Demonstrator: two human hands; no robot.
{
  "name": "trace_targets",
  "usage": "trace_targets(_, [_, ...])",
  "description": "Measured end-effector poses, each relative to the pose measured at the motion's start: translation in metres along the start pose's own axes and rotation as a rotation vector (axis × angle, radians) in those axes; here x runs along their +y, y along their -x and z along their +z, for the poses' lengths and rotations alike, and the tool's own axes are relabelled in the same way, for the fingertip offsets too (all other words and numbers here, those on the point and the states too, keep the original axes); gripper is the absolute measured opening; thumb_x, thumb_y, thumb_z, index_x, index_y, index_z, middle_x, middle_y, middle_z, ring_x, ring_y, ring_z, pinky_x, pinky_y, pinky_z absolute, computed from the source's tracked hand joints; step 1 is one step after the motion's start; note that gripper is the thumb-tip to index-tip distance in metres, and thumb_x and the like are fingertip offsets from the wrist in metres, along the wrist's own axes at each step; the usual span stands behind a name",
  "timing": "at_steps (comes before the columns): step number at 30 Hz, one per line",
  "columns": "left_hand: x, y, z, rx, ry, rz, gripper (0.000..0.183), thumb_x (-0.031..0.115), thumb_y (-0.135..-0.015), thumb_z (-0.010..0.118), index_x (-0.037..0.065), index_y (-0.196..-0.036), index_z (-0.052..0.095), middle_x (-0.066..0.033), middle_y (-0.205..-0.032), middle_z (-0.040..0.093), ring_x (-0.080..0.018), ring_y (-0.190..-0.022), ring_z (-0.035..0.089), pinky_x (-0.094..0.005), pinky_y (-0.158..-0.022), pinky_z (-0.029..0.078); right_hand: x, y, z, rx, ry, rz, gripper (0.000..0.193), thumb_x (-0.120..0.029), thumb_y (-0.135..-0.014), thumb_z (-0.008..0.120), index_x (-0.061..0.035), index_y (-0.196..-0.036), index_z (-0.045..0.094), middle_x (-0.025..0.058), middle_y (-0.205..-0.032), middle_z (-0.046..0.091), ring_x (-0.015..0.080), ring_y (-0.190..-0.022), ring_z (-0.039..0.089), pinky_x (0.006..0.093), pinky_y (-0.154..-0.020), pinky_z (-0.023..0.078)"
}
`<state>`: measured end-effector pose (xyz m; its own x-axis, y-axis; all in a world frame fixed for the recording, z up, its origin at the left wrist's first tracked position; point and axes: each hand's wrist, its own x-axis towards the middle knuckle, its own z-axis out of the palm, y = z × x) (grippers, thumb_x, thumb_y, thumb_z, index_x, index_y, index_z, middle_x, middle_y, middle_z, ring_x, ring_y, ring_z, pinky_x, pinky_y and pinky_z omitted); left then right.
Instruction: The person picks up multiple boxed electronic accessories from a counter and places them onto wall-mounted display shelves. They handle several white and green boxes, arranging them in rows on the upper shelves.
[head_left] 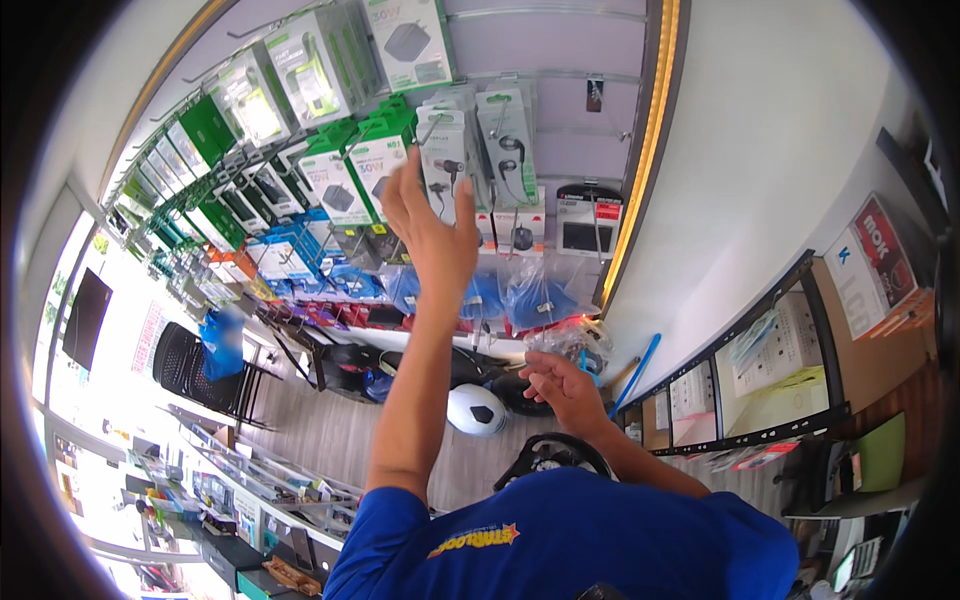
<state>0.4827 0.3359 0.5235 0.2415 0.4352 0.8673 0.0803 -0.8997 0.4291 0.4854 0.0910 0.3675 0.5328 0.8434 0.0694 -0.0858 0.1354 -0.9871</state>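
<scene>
My left hand is raised to the display wall, its thumb and fingers apart, in front of a white hanging box of earphones. Whether the fingertips touch the box cannot be told. Just right of it hangs a second earphone box, and to its left are green-and-white charger boxes. Lower down, my right hand is held in front of my body with loosely bent fingers and nothing visible in it. Below the earphones hang blue items in clear bags.
Metal hooks with several packages line the wall. A black-framed shelf with boxes stands at right. A white-and-black ball lies on the floor. Glass counters are at lower left, with a black chair beyond.
</scene>
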Motion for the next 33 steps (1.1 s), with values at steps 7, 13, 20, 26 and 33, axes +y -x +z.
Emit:
trace_targets(7, [0.031, -0.015, 0.039, -0.184, 0.578, -0.086, 0.068, 0.006, -0.099, 0.057, -0.004, -0.161, 0.029, -0.0266, -0.162, 0.038, -0.0354, -0.151, 0.038, -0.0495, -0.122, 0.032, -0.062, -0.055, -0.034, 0.098, 0.042, -0.267, 0.041, -0.029, -0.111, 0.053, 0.0018, -0.134, 0.065, 0.0138, -0.127, 0.071, 0.0198, -0.121, 0.066, 0.0332, -0.103, 0.050])
trace_targets(13, [0.020, -0.052, 0.089, -0.155, 0.391, -0.117, 0.080, 0.015, -0.095, 0.063, -0.008, -0.161, 0.024, -0.0308, -0.164, 0.030, -0.0433, -0.154, 0.030, -0.0493, -0.126, 0.026, -0.130, -0.162, -0.058, 0.034, -0.072, -0.492, 0.074, -0.041, -0.111, 0.050, 0.0089, -0.161, 0.028, 0.0180, -0.169, 0.032, 0.0252, -0.159, 0.026, 0.0395, -0.131, 0.017])
trace_targets(20, [0.017, -0.069, 0.121, -0.041, 0.196, -0.114, 0.088, 0.021, -0.090, 0.071, -0.007, -0.159, 0.023, -0.0357, -0.161, 0.029, -0.0548, -0.149, 0.029, -0.0577, -0.123, 0.025, -0.172, -0.276, -0.048, 0.377, -0.185, -0.511, 0.068, -0.045, -0.110, 0.047, 0.0069, -0.154, 0.045, 0.0178, -0.160, 0.047, 0.0255, -0.151, 0.040, 0.0362, -0.124, 0.027])
trace_targets(26, [0.011, -0.072, 0.122, -0.035, 0.376, -0.144, 0.090, 0.026, -0.090, 0.074, -0.011, -0.157, 0.027, -0.0366, -0.156, 0.039, -0.0512, -0.146, 0.039, -0.0510, -0.121, 0.033, -0.173, -0.285, -0.040, 0.320, -0.276, -0.516, 0.071, -0.047, -0.110, 0.050, 0.0048, -0.157, 0.040, 0.0176, -0.163, 0.042, 0.0270, -0.153, 0.036, 0.0382, -0.128, 0.024])
trace_targets(33, [0.011, -0.092, 0.119, -0.145, 0.472, -0.399, 0.090, 0.035, -0.089, 0.078, -0.010, -0.156, 0.037, -0.0299, -0.150, 0.051, -0.0356, -0.136, 0.056, -0.0394, -0.109, 0.047, -0.175, -0.285, -0.034, 0.139, -0.263, -0.562, 0.086, -0.061, -0.111, 0.035, 0.0087, -0.161, 0.028, 0.0205, -0.171, 0.028, 0.0285, -0.160, 0.023, 0.0376, -0.130, 0.016])
